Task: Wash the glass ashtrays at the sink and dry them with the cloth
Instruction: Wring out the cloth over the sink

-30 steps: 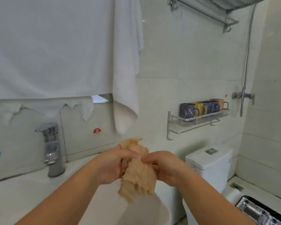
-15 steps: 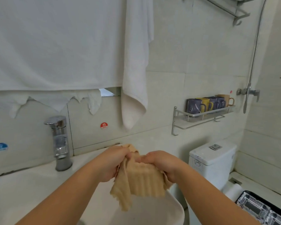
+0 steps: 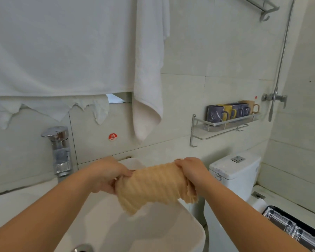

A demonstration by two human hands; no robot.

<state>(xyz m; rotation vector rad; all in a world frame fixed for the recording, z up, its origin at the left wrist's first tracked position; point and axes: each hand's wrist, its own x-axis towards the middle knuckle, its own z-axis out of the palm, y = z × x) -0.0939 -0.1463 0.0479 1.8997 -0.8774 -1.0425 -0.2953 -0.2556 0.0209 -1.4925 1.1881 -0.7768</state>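
Left hand (image 3: 107, 174) grips one end of the tan ribbed cloth (image 3: 153, 186), fingers curled around it. Right hand (image 3: 191, 170) grips the opposite end likewise. The cloth hangs stretched between them above the white sink (image 3: 193, 231), its lower edge drooping toward the basin. Assessment: soft, light and limp; best held at gathered ends, as now. No glass ashtray is in view. Chrome tap (image 3: 59, 151) stands to the left, toilet cistern (image 3: 236, 166) close on the right, white towel (image 3: 147, 70) overhead. Open room lies above the basin.
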